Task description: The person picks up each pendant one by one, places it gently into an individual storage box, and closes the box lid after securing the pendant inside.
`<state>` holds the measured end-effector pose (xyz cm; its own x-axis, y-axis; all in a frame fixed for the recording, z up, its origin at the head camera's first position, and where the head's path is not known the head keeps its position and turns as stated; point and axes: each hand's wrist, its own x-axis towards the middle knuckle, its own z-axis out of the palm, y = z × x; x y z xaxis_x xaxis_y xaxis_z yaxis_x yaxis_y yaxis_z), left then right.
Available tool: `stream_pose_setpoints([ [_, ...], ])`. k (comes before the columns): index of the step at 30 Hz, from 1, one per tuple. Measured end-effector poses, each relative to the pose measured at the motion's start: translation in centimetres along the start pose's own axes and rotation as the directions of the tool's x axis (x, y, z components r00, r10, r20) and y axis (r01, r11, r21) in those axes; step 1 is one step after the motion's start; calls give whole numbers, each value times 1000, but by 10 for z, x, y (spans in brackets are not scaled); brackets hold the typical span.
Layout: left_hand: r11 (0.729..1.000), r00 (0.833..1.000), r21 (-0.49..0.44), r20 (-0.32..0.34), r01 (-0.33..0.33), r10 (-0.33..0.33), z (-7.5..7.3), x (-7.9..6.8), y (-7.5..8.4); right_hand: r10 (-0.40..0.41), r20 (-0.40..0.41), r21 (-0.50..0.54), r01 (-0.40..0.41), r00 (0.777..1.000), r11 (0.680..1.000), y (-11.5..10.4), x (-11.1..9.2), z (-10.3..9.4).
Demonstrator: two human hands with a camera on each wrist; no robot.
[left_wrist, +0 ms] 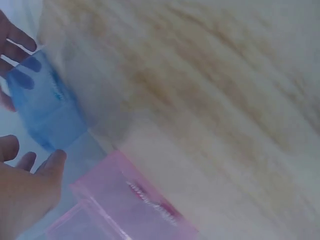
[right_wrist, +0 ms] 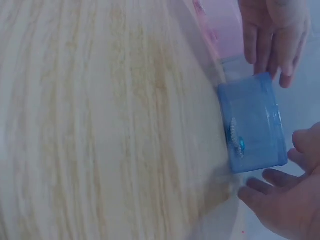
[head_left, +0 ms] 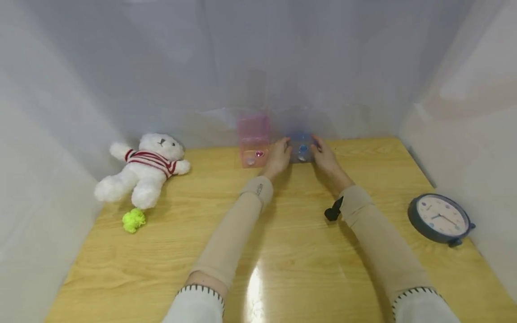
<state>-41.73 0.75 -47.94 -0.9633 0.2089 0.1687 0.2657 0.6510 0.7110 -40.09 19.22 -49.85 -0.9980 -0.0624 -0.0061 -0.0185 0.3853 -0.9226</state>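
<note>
A small translucent blue box [head_left: 300,150] stands at the table's back edge, with a blue gem-like ornament and a clear one showing at its front. My left hand [head_left: 279,154] is at its left side, fingers mostly straight, between it and a translucent pink box [head_left: 254,146]. On the other side is my right hand [head_left: 324,157], its fingers extended beside the blue box [right_wrist: 255,122]. Neither hand curls round the box; whether the fingertips touch it is hard to tell. The pink box has its lid raised, and a pink gem-like ornament shows on it.
A white teddy bear [head_left: 147,166] in a striped top lies at the left, above a yellow-green fuzzy ball [head_left: 133,220]. At the right edge lies a round dark-rimmed clock [head_left: 441,217]. Pale sheeting [head_left: 226,67] hangs behind the wooden table [head_left: 299,260] and at its sides.
</note>
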Motion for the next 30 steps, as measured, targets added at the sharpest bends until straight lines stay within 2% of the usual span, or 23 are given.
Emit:
stream_pose_setpoints([
  [4, 998, 1000, -60, -7, -23, 22, -16, -5, 7, -104, -112, -125, 90, 988, 988, -6, -1, -3],
  [6, 992, 999, -124, -15, -31, 29, -29, -8, 11, -179, -198, -159, 149, 964, 976, -13, -1, -3],
  [8, 981, 999, -191, -28, -26, 21, -44, -12, 15, -255, -268, -182, 211, 929, 960, -21, 0, -2],
  [10, 968, 998, -250, -59, -27, 12, -58, -15, 15, -304, -301, -179, 259, 904, 949, -30, 0, 1],
  [12, 956, 996, -293, -86, -15, -10, -71, -18, 14, -328, -300, -172, 288, 896, 942, -39, 0, 6],
  [16, 942, 991, -334, -130, -12, -34, -92, -20, 4, -324, -255, -154, 293, 911, 944, -55, 0, 20],
  [19, 938, 987, -345, -142, 17, -70, -104, -21, -7, -290, -206, -136, 266, 935, 954, -65, 3, 33],
  [21, 937, 982, -345, -154, 50, -109, -111, -21, -16, -248, -147, -111, 233, 957, 966, -70, 6, 42],
  [24, 929, 968, -354, -176, 109, -180, -118, -20, -28, -177, -7, -76, 176, 984, 981, -76, 12, 57],
  [27, 911, 955, -373, -163, 175, -250, -122, -20, -39, -129, 109, -50, 135, 986, 990, -82, 18, 71],
  [30, 886, 946, -391, -98, 248, -308, -123, -19, -47, -99, 156, -27, 104, 983, 994, -87, 23, 81],
])
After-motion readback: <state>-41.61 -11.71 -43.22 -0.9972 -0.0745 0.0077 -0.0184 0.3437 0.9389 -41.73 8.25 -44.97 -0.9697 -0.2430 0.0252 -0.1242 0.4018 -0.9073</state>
